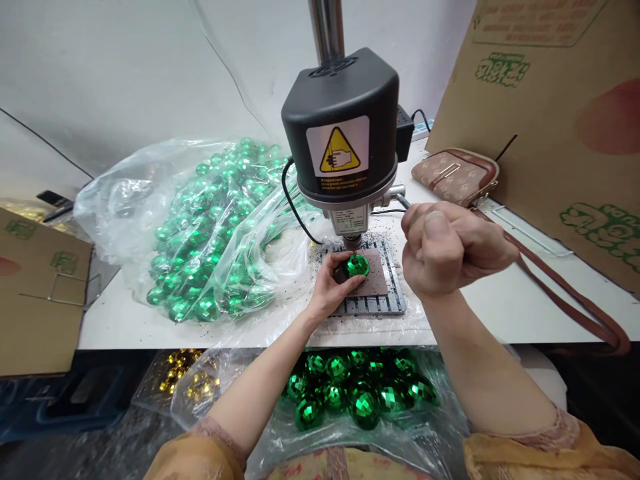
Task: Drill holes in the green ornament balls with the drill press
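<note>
A white wall [150, 80] backs the white tabletop [130, 331]. On it stands a drill press [345, 120]. Right hand [445, 250]: clenched on the press lever [402, 199]. Left hand [333, 287]: grasping a green faceted ball [358, 265] beneath the chuck [353, 242]. Dark specks [314, 260] litter the surface.

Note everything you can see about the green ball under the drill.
The green ball is round and shiny, its surface broken into mirror-like facets; it looks like metallic-coated plastic. It sits over the brownish plate, directly below the drill press, with the slim bit coming down at its top; whether the bit has pierced it is too small to tell. The left hand holds it between thumb and fingers, hiding part of its edge.
</note>
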A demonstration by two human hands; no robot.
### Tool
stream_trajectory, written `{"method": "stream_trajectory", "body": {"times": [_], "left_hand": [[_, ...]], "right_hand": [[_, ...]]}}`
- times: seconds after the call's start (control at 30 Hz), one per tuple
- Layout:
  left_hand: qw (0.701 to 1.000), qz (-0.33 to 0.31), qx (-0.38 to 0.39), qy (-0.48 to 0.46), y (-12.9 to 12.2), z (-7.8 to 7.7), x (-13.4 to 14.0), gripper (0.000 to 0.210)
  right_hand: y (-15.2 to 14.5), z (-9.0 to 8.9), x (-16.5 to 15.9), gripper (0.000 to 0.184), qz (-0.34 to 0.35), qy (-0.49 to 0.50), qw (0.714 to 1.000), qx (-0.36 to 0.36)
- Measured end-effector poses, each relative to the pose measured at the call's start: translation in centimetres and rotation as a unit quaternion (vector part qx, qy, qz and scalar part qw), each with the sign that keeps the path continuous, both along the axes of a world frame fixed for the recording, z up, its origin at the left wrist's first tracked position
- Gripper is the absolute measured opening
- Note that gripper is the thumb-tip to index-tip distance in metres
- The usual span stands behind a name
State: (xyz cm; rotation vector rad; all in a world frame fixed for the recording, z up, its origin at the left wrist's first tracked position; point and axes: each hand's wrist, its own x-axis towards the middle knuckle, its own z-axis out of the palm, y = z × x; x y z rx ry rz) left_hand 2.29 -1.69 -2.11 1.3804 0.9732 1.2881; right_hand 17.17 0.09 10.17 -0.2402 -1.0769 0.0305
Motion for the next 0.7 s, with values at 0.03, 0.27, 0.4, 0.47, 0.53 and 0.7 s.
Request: {"method": "stream_trajectory", "body": {"times": [0.03,0.27,0.4,0.47,0.53,0.7], "left_hand": [[1.0,0.0,0.001,0.003,0.0,0.0,0.0,0.046],[1.0,0.004,-0.012,-0.021,0.1,-0.2,0.0,0.049],[1.0,0.007,0.002,-0.003,0.1,-0.2,0.0,0.047],[1.0,0.014,0.014,0.018,0.1,-0.4,0.1,0.048],[0.998,0.03,0.029,0.037,0.0,-0.7,0.2,0.051],[0.987,0.08,0.103,0.097,-0.9,-1.5,-0.2,0.047]], "right_hand": [[0.1,-0.1,0.1,0.047,0.001,-0.006,1.0,0.01],[-0.1,-1.3,0.6,0.044,0.028,-0.039,0.998,0.026],[-0.4,-0.8,0.2,0.048,0.011,-0.02,1.0,0.01],[-0.6,0.4,-0.2,0.05,0.0,0.018,0.999,-0.034],[-0.8,2.1,-0.4,0.05,0.013,0.048,0.994,-0.1],[-0.5,5.0,-0.1,0.048,0.029,0.045,0.989,-0.139]]}}
